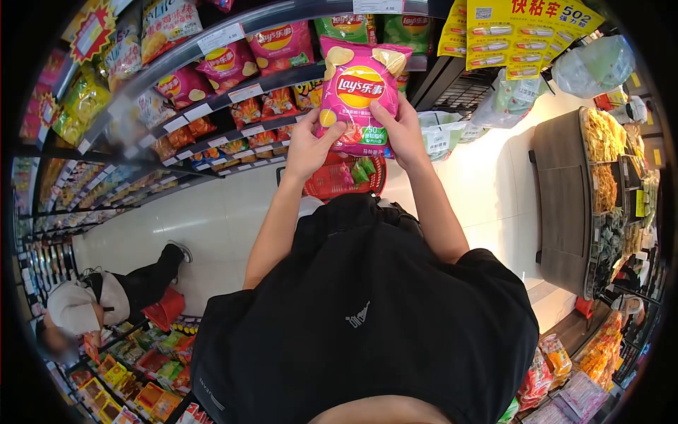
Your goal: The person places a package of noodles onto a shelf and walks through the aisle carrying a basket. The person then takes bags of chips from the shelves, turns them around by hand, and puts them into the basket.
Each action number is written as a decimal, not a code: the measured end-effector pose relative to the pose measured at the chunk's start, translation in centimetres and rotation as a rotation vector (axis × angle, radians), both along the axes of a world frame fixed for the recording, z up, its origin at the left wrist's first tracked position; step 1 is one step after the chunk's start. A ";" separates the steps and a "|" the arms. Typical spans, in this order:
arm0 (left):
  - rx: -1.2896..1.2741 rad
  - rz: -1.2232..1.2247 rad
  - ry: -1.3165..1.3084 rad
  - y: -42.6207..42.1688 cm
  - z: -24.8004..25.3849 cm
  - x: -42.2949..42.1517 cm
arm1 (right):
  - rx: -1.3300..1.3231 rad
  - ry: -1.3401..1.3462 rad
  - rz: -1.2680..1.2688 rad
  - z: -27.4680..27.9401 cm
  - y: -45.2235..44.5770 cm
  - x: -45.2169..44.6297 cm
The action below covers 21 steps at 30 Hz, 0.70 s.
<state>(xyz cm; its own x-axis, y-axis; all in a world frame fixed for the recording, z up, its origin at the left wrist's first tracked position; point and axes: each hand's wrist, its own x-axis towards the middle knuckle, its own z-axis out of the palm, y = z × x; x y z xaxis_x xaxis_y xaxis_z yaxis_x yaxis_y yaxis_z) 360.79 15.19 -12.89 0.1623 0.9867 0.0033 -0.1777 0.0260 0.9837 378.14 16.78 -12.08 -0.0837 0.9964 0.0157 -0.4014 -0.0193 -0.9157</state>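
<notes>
A pink Lay's chip bag (pixel 358 81) is held upright in front of the shelves, its printed front turned toward me. My left hand (pixel 314 145) grips its lower left side, thumb across the front. On the lower right side my right hand (pixel 400 131) closes in the same way, its thumb on the front near the logo. The fingers behind the bag are hidden. Below the bag, a red shopping basket (pixel 326 180) shows partly, with small green and pink packets (pixel 361 170) inside.
A snack shelf (pixel 272 81) curves along the front and left, full of chip bags. Yellow glue packs (pixel 526 35) hang at upper right. A dark display counter (pixel 565 201) with dried goods stands right. Another person (pixel 106 297) with a red basket (pixel 164 309) is at lower left.
</notes>
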 end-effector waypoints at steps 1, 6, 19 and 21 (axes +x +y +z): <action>0.003 -0.002 0.000 0.2 -0.3 0.0 | 0.003 0.000 -0.002 0.0 0.0 0.1; 0.051 -0.004 -0.029 0.1 -0.4 0.2 | 0.065 -0.079 0.004 0.0 -0.1 0.7; 0.045 -0.025 -0.030 -0.3 0.2 0.5 | -0.033 -0.042 -0.023 1.6 0.7 3.2; 0.022 -0.043 -0.017 -0.3 0.1 0.5 | -0.021 -0.063 -0.024 1.3 1.1 3.6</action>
